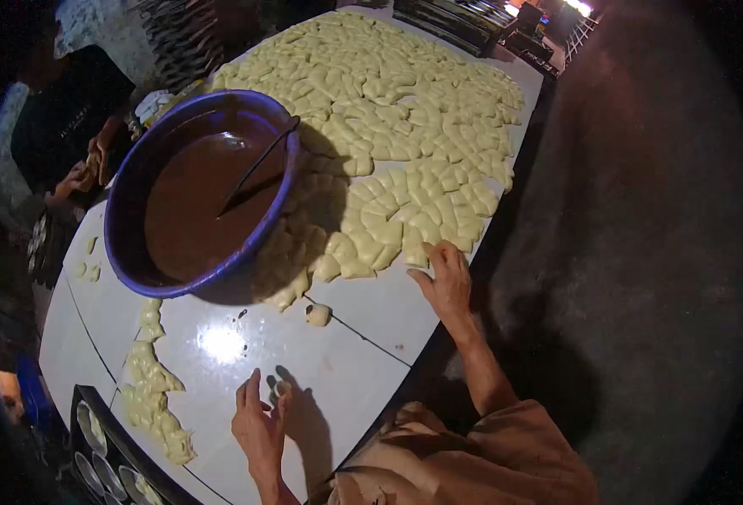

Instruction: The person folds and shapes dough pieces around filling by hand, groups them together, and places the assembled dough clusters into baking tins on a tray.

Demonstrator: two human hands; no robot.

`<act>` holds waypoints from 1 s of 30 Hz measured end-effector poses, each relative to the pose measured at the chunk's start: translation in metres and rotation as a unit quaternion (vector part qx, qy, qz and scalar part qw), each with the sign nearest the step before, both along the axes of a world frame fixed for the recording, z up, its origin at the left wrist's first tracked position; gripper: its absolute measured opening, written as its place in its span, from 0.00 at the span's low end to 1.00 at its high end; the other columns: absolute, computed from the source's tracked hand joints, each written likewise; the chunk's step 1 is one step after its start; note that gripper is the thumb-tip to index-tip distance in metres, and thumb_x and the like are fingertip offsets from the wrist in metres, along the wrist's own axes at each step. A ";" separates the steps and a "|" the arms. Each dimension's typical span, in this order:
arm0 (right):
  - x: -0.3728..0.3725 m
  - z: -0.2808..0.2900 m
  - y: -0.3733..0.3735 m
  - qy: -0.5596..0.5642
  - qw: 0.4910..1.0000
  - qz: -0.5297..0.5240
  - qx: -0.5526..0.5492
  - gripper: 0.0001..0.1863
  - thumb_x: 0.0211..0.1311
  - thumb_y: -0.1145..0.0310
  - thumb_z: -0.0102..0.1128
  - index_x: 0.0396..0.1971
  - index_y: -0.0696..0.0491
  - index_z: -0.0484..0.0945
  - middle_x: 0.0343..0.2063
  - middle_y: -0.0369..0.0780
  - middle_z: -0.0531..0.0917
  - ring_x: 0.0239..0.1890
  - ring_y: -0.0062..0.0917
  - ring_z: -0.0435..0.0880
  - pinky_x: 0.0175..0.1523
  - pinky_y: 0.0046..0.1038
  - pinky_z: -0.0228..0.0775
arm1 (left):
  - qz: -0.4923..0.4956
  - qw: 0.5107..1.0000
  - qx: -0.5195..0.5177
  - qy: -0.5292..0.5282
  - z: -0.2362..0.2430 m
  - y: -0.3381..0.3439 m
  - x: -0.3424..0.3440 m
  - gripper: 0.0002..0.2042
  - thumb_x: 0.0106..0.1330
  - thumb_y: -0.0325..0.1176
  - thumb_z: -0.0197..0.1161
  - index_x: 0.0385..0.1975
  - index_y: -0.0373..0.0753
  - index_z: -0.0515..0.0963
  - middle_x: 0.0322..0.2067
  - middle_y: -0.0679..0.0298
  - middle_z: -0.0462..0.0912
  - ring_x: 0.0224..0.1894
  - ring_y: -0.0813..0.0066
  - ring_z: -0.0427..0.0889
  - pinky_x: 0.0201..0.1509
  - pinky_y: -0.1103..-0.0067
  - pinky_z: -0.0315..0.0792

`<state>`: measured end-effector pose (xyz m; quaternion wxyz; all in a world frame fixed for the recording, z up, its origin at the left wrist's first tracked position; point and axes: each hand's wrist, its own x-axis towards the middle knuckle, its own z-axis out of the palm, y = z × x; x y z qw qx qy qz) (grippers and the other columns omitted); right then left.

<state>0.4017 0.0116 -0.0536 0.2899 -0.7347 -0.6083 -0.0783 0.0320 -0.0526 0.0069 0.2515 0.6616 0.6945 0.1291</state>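
Note:
Many pale yellow dough pieces (388, 202) lie packed together over the far part of the white table. At their near edge, my right hand (449, 290) has its thumb and fingers around the end of one dough piece (417, 256). My left hand (260, 427) hovers over the near table, fingers apart. By its thumb is a small pale round thing (281, 389); whether it touches the hand I cannot tell. A single dough piece (318, 315) with a dark smear sits alone between the hands and the basin.
A large purple basin (119, 252) of brown liquid stands at left, with a dark stirring stick (258, 168) in it. A strip of dough (154, 391) lies nearer. Black-framed round moulds (94, 429) are at lower left. Another person (73, 118) is beyond the basin. The table (346, 379) ends at right.

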 end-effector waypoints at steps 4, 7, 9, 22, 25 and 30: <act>0.022 -0.020 0.013 0.025 0.997 0.069 0.026 0.18 0.52 0.70 0.67 0.44 0.54 0.78 0.42 0.44 0.77 0.46 0.42 0.78 0.49 0.38 0.72 | -0.043 0.995 0.043 -0.083 0.013 0.020 0.037 0.25 0.58 0.37 0.72 0.55 0.36 0.75 0.49 0.54 0.80 0.27 0.68 0.83 0.31 0.74 0.76; 0.024 -0.010 0.000 0.164 0.984 0.064 0.030 0.14 0.49 0.74 0.64 0.39 0.57 0.79 0.34 0.45 0.80 0.38 0.43 0.81 0.45 0.35 0.75 | -0.115 0.980 0.045 -0.155 0.007 0.034 0.074 0.24 0.57 0.37 0.73 0.52 0.37 0.77 0.43 0.54 0.82 0.26 0.66 0.84 0.32 0.75 0.77; 0.032 -0.011 -0.023 0.292 0.954 0.064 0.016 0.12 0.52 0.77 0.62 0.38 0.57 0.79 0.32 0.41 0.82 0.34 0.30 0.83 0.42 0.29 0.75 | -0.157 0.961 0.006 -0.227 -0.003 0.043 0.105 0.22 0.57 0.39 0.72 0.51 0.38 0.78 0.41 0.55 0.83 0.29 0.65 0.84 0.35 0.74 0.78; 0.005 0.011 -0.097 0.629 0.763 0.046 0.143 0.09 0.54 0.77 0.52 0.37 0.61 0.73 0.36 0.41 0.79 0.38 0.23 0.80 0.47 0.24 0.72 | -0.485 0.838 -0.095 -0.232 -0.030 0.093 0.232 0.49 0.51 0.48 0.76 0.72 0.48 0.53 0.70 0.45 0.54 0.70 0.47 0.60 0.69 0.66 0.62; 0.021 0.011 -0.086 0.769 0.637 0.015 0.061 0.08 0.63 0.68 0.58 0.36 0.56 0.74 0.34 0.42 0.81 0.36 0.26 0.81 0.43 0.26 0.73 | -0.548 0.821 -0.004 -0.160 -0.054 0.114 0.244 0.37 0.52 0.37 0.73 0.64 0.55 0.64 0.62 0.52 0.67 0.59 0.48 0.75 0.56 0.63 0.75; 0.015 -0.008 -0.074 0.345 0.934 -0.086 -0.041 0.17 0.49 0.66 0.74 0.30 0.57 0.74 0.30 0.41 0.81 0.31 0.28 0.79 0.39 0.30 0.71 | -0.458 0.869 0.128 -0.138 -0.056 0.139 0.257 0.17 0.62 0.33 0.60 0.52 0.51 0.74 0.43 0.55 0.79 0.39 0.49 0.83 0.41 0.61 0.78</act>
